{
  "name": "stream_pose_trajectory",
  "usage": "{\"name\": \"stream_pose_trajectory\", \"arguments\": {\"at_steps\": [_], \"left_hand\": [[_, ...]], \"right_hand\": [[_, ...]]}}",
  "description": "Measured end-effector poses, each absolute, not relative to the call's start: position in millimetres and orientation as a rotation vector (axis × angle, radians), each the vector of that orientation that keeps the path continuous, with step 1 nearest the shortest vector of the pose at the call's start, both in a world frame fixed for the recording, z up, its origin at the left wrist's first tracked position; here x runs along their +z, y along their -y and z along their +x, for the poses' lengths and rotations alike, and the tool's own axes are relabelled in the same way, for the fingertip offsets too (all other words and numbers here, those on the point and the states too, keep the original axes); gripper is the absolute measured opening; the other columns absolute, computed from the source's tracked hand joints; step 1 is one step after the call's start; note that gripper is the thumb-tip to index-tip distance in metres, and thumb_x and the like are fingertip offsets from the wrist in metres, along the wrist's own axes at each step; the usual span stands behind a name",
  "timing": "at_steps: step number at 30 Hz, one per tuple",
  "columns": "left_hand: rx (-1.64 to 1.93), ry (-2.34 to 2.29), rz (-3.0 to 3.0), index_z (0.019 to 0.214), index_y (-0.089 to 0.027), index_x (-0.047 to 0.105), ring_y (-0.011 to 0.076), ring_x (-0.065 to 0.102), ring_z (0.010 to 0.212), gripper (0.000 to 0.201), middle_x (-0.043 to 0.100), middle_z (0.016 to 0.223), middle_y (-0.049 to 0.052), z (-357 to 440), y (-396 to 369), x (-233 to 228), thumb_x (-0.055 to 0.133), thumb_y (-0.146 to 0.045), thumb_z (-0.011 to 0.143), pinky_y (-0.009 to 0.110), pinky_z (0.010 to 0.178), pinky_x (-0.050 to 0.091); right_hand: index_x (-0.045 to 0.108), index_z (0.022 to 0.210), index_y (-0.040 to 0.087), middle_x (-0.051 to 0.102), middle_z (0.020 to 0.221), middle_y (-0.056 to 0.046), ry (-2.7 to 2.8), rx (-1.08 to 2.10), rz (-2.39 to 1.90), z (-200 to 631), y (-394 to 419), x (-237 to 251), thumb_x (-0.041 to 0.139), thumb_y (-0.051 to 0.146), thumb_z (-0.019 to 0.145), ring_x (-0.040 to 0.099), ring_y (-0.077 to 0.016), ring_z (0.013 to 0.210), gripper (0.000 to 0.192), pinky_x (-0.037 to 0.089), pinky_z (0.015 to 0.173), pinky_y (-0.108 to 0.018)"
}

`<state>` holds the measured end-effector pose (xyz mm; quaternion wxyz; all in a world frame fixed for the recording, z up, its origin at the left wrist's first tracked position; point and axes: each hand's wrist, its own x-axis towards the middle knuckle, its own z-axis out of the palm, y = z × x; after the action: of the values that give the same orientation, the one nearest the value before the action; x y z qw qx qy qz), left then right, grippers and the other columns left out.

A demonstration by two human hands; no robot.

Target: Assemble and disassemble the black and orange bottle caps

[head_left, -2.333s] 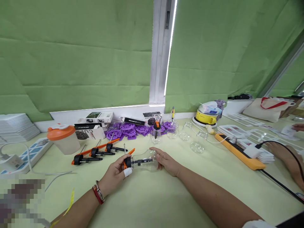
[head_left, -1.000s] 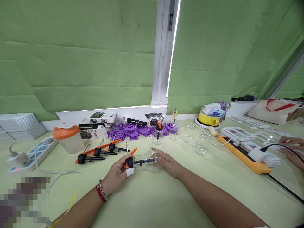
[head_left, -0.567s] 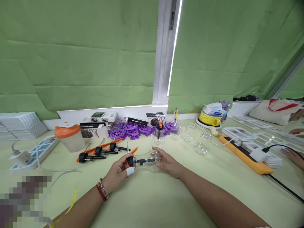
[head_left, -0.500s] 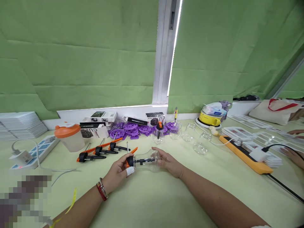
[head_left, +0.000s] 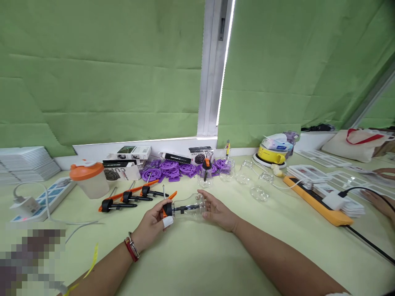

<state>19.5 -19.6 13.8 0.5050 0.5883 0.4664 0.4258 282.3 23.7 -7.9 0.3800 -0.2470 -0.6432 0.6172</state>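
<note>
A clear glass bottle (head_left: 189, 207) lies on its side between my hands, just above the pale green table (head_left: 216, 255). My left hand (head_left: 151, 226), with a white wrap on one fingertip, grips the black and orange pump cap (head_left: 167, 209) at the bottle's neck. My right hand (head_left: 217, 211) cups the bottle's base. Three more black and orange pump caps (head_left: 123, 199) lie to the left. An assembled bottle (head_left: 205, 174) stands behind, and several empty glass bottles (head_left: 247, 176) stand to its right.
Purple plastic discs (head_left: 173, 168) and small boxes (head_left: 129, 154) line the back edge. An orange-lidded cup (head_left: 88, 179) and a white power strip (head_left: 43, 197) sit left. A yellow power strip (head_left: 314, 199) with a black cable lies right, near another person's hand (head_left: 378, 201).
My hands and the bottle stay almost where they were; the view has only shifted slightly. The other person's hands at the right edge moved a little.
</note>
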Motion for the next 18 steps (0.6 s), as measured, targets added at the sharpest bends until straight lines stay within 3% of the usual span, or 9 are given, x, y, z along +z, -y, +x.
{"name": "stream_pose_trajectory", "arguments": {"at_steps": [9,18], "left_hand": [[1.011,-1.151,1.461,0.126,-0.016,0.048,0.0111,0.047,0.059,0.062,0.052,0.071,-0.003,17.8,19.0,13.7,0.067,-0.037,0.071,0.026,0.056,0.042],[0.996,-1.154,1.530,0.125,-0.018,0.050,0.0117,0.048,0.061,0.056,0.053,0.071,-0.003,16.1,20.6,13.4,0.064,-0.038,0.075,0.026,0.059,0.041]], "right_hand": [[0.037,0.136,0.031,0.044,0.118,-0.006,1.636,1.615,-0.700,282.4,-25.4,-7.4,0.069,0.044,0.076,0.050,-0.0134,0.085,0.070,0.044,0.070,-0.028],[0.037,0.137,0.032,0.047,0.116,-0.005,1.646,1.627,-0.786,282.2,-24.8,-5.4,0.066,0.048,0.076,0.043,-0.0072,0.063,0.069,0.035,0.053,-0.022]]}}
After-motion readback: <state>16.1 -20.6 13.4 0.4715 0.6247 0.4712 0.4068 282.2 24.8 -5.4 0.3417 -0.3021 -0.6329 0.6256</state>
